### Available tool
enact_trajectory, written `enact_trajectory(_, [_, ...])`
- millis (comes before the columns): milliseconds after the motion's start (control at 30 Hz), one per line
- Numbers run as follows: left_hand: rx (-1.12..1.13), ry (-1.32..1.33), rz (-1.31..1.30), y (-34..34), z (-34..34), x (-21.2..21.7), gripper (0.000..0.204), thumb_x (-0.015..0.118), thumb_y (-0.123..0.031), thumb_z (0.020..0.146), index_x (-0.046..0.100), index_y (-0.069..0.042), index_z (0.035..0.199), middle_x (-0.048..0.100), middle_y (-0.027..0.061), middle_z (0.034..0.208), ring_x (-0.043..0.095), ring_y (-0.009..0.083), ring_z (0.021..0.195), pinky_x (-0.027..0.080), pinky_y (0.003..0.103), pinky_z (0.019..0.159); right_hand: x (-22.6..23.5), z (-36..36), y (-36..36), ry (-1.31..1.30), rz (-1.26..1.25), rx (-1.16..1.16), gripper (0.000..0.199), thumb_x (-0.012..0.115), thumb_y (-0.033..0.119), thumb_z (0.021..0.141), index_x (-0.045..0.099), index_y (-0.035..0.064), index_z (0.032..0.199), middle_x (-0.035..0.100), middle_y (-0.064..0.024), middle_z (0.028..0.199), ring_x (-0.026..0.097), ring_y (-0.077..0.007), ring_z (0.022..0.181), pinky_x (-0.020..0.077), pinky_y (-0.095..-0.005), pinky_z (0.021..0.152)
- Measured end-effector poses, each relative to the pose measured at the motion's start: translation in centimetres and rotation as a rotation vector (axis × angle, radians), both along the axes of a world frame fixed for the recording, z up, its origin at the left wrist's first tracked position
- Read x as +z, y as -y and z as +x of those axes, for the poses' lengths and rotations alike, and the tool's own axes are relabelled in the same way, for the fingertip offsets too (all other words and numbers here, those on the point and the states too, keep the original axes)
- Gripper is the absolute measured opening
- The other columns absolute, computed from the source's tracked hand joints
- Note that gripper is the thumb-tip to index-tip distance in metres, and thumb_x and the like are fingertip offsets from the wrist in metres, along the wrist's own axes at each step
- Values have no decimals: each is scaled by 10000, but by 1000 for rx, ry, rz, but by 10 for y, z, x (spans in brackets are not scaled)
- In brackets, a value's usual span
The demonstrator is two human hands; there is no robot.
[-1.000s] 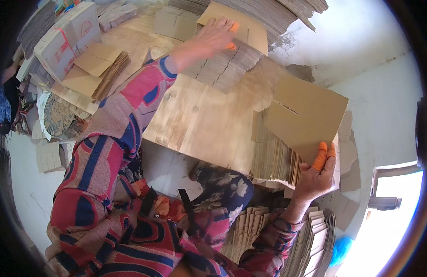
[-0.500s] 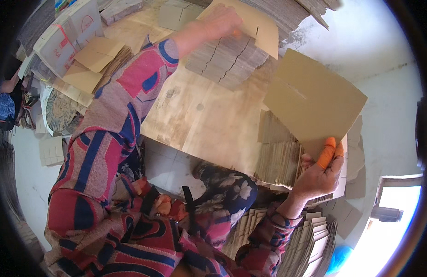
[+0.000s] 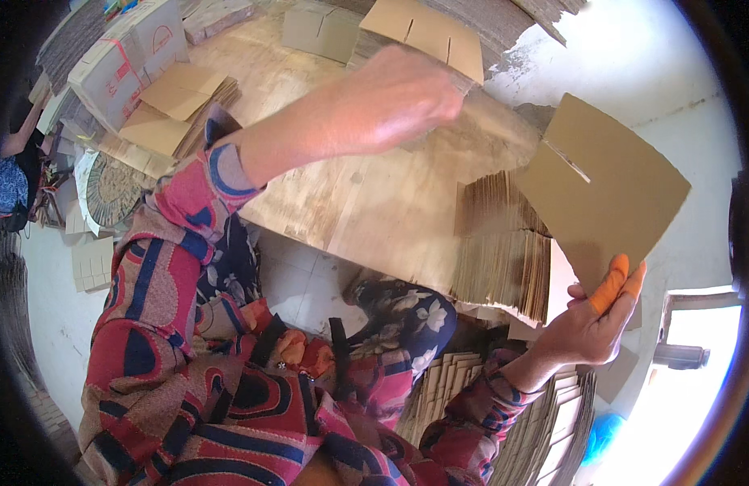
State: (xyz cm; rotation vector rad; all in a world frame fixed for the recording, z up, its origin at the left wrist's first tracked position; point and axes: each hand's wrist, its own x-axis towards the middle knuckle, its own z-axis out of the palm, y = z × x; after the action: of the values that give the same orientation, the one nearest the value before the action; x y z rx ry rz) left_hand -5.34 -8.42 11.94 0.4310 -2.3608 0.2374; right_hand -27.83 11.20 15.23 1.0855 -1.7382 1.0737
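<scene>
My right hand [image 3: 589, 324], with orange covers on its fingers, pinches the lower corner of a brown cardboard sheet [image 3: 609, 190]. That sheet is tilted up above the right side of the table and has a slot cut into its left part. My left hand [image 3: 411, 101] is closed over the middle of the table, its fingertips turned away from view. A motion-blurred brown cardboard piece [image 3: 502, 121] sticks out on its right side, seemingly in its grip. Partly hidden behind this hand is a stack of slotted cardboard [image 3: 427, 36].
Upright cardboard pieces are packed in a row [image 3: 504, 271] along the right edge of the wooden table [image 3: 354, 198]. A white carton [image 3: 136, 61] and a small cardboard pile [image 3: 176, 105] lie at the far left. More cardboard [image 3: 544, 429] stands below, near my right forearm.
My left hand has come off the slotted stack, moving nearer and to the right, with the blurred piece beside it. My right hand has shifted right and slightly down with its sheet.
</scene>
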Motion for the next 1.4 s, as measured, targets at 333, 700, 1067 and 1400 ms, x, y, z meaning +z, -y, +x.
enact_trajectory(333, [84,226,563,5,-5,-109,132,655,-84,661,548,-9,680,570,204,716,581,399,716,430,485,593,19,11,8,377,159,350,221,614,65,894,672,26,1105,708,-55,1000,498,-24,472,391,-171,383])
enact_trajectory(700, [143,280,690,8,-1,-131,170,689,-95,647,552,-8,596,599,168,741,603,373,796,461,462,651,-1,31,51,456,454,595,270,617,11,861,638,-39,1126,693,-77,847,457,-43,468,378,-218,406])
enact_trajectory(1067, [111,143,690,2,2,-134,132,698,-93,638,594,-12,636,596,176,740,597,367,793,453,454,642,-52,41,87,137,684,680,133,619,91,878,639,-38,903,549,-241,627,559,-276,476,433,-365,451])
enact_trajectory(1400, [147,141,694,1,4,-131,117,701,-111,642,651,-41,722,625,173,741,617,373,744,480,449,636,-68,57,108,76,855,777,103,568,37,856,536,-28,783,550,-269,664,580,-440,667,454,-440,531])
